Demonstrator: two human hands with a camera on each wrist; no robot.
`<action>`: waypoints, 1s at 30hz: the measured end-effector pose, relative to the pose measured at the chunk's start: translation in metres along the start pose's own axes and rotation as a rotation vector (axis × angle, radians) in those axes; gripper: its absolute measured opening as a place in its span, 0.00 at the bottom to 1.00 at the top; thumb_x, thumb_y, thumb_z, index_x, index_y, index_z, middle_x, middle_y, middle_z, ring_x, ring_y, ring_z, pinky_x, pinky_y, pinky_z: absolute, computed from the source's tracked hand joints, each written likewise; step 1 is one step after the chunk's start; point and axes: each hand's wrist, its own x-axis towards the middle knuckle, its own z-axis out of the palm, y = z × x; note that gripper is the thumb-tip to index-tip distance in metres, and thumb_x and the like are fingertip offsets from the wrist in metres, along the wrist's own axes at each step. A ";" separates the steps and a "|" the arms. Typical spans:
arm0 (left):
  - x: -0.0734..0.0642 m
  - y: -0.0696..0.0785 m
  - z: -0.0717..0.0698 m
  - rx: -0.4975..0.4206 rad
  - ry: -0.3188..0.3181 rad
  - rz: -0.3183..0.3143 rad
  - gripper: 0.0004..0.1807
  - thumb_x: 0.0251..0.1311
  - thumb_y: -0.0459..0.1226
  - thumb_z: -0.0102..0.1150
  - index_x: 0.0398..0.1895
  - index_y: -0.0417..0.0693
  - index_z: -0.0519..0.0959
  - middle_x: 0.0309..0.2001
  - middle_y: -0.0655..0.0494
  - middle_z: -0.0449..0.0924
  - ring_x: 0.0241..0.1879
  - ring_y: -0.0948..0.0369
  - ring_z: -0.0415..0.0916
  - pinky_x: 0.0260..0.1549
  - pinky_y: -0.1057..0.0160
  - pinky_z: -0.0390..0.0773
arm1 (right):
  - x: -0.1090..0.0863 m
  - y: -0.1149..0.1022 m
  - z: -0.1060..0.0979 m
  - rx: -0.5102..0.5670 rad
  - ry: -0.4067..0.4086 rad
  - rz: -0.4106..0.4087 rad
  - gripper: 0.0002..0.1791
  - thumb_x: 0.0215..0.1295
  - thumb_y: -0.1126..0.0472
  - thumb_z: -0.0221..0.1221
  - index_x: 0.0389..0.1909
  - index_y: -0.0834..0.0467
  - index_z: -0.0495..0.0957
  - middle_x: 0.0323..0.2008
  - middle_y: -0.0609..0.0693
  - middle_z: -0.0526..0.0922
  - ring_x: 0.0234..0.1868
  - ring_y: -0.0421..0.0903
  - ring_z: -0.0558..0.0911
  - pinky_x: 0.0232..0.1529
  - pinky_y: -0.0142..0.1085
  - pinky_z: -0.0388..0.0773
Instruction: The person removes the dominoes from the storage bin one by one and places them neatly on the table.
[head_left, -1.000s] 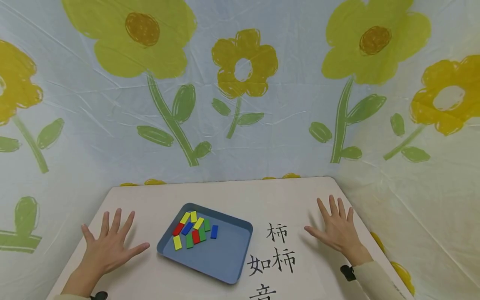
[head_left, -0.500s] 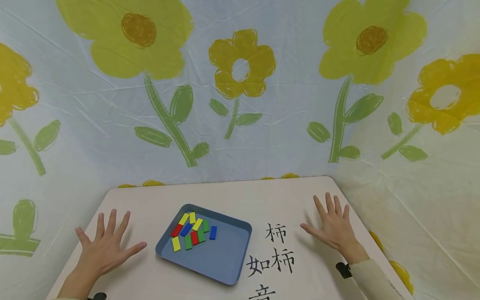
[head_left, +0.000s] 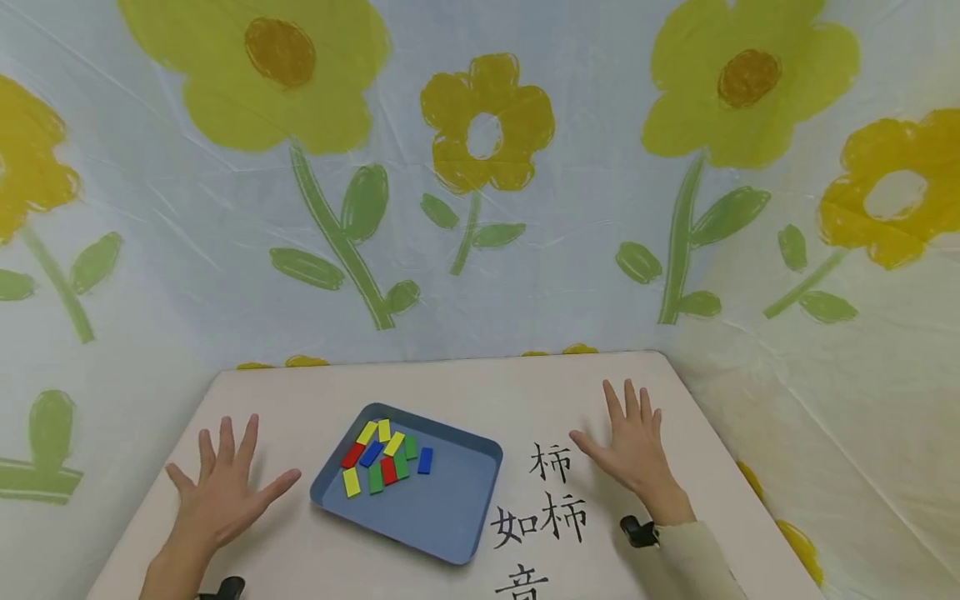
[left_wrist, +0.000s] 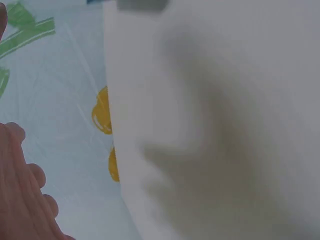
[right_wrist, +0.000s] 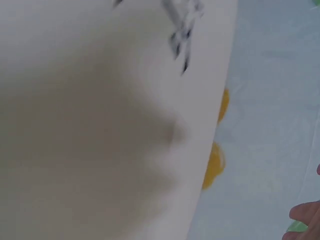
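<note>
A blue-grey tray (head_left: 442,517) lies slanted on the table. Gathered toward its left and back are several small flat rectangular blocks in yellow, red, green and blue, among them a blue block (head_left: 425,461) set a little apart and a yellow block (head_left: 352,482) near the left wall. To the left of the tray my left hand (head_left: 221,492) hovers with fingers spread, holding nothing. My right hand (head_left: 633,442) is also spread and holds nothing, just right of the black painted characters. In the left wrist view, part of the left hand (left_wrist: 22,195) shows at the lower left.
Black Chinese characters (head_left: 562,517) mark the pale tabletop (head_left: 600,392) to the right of the tray. A cloth (head_left: 570,275) printed with yellow flowers hangs behind the table and along both sides. Each wrist wears a dark camera, such as the right wrist camera (head_left: 637,532).
My right hand has moved left, closer to the characters and tray. The left hand has shifted slightly, still spread. The tray and blocks stay in place.
</note>
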 end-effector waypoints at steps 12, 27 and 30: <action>-0.006 0.033 0.041 -0.335 -0.026 -0.044 0.63 0.62 0.65 0.60 0.84 0.49 0.33 0.82 0.29 0.30 0.77 0.25 0.36 0.63 0.15 0.47 | 0.017 -0.091 0.047 0.332 -0.014 -0.040 0.56 0.61 0.33 0.64 0.83 0.50 0.48 0.82 0.63 0.48 0.82 0.68 0.44 0.73 0.75 0.52; -0.011 0.056 0.068 -0.567 0.018 -0.042 0.60 0.58 0.56 0.71 0.85 0.53 0.43 0.82 0.36 0.45 0.77 0.33 0.55 0.70 0.26 0.56 | 0.023 -0.154 0.084 0.578 -0.144 -0.114 0.53 0.64 0.35 0.64 0.83 0.43 0.47 0.81 0.55 0.53 0.82 0.58 0.53 0.73 0.68 0.61; -0.011 0.058 0.070 -0.559 0.015 -0.027 0.60 0.57 0.57 0.71 0.84 0.51 0.45 0.81 0.36 0.51 0.74 0.35 0.60 0.68 0.26 0.60 | 0.023 -0.160 0.087 0.592 -0.172 -0.129 0.53 0.64 0.35 0.64 0.83 0.41 0.46 0.81 0.54 0.54 0.81 0.57 0.55 0.73 0.67 0.62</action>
